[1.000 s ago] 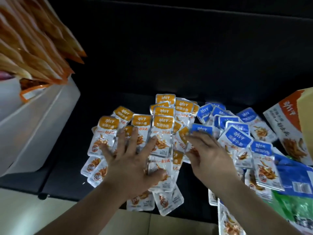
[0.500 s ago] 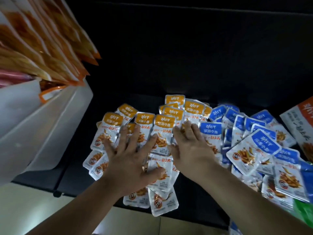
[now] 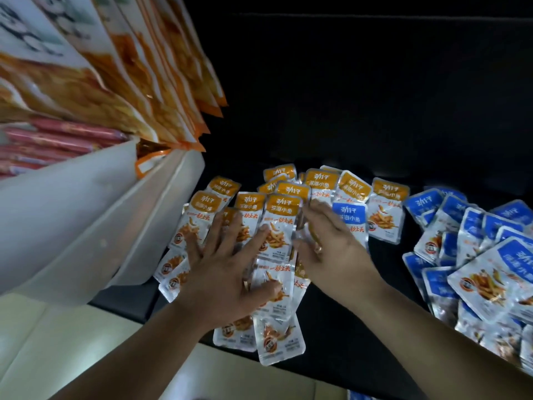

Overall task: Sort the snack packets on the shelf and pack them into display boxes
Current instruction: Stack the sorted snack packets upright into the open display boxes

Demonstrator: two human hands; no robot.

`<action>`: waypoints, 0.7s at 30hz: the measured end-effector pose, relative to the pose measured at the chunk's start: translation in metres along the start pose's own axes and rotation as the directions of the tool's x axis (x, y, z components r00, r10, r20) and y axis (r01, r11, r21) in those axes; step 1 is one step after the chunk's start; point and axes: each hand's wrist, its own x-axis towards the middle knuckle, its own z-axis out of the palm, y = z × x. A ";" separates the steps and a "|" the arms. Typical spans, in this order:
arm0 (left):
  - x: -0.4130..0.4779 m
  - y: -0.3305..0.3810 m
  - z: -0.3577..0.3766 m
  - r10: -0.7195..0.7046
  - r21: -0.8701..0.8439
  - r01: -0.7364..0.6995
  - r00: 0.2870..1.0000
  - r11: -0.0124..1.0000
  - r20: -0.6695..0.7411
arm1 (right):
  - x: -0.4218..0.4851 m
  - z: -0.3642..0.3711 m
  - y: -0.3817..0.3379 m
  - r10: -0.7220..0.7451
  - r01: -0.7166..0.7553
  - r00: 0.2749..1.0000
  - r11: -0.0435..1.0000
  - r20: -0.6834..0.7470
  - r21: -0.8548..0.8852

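Pressing flat w/ spread fingers, left hand point(image 3: 222, 272) lay on orange packets point(image 3: 284, 223) on the black shelf point(image 3: 326, 342); right hand point(image 3: 328, 249) rested alongside, fingers loose, gripping nothing. Blue packets point(image 3: 473, 235) sat heaped at right (dark recess behind); white bin point(image 3: 86, 215) at left, pale floor point(image 3: 57, 342) below.

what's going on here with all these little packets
A person is sorting at a dark shelf. Their left hand lies flat, fingers spread, on the pile of orange packets. Their right hand rests at that pile's right edge, next to a lone blue packet. The other blue packets are heaped apart on the right. No packet is lifted off the shelf.
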 end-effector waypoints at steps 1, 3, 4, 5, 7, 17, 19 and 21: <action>-0.001 0.000 0.001 0.020 -0.010 -0.020 0.999 1.000 -0.044 | 0.000 -0.002 0.003 0.017 -0.017 0.996 1.000 -0.082 -0.002; -0.006 0.003 0.004 0.041 -0.030 -0.045 0.990 0.999 -0.137 | 0.001 -0.007 0.007 0.138 -0.145 0.986 0.986 -0.092 -0.079; -0.010 0.006 0.005 0.026 -0.040 -0.033 0.985 0.999 -0.172 | 0.001 -0.008 0.009 0.246 -0.248 0.969 0.958 -0.030 -0.145; -0.014 0.009 0.007 -0.006 -0.043 -0.002 0.983 0.999 -0.183 | 0.002 -0.009 0.010 0.341 -0.328 0.940 0.921 0.028 -0.208; -0.019 0.012 0.009 -0.096 -0.031 0.093 0.989 0.995 -0.115 | 0.003 -0.007 0.012 0.394 -0.366 0.917 0.894 0.064 -0.257; -0.013 -0.003 0.010 -0.110 -0.031 0.106 0.980 0.994 -0.165 | -0.002 -0.007 0.010 0.167 -0.151 0.980 0.978 -0.106 0.146; -0.015 -0.003 0.009 -0.089 -0.032 0.084 0.964 0.996 -0.251 | 0.003 -0.014 0.018 0.200 -0.193 0.969 0.979 -0.148 0.060; -0.021 0.007 0.011 -0.062 -0.033 0.055 0.962 0.998 -0.266 | 0.007 -0.014 0.017 0.285 -0.287 0.957 0.958 -0.060 -0.027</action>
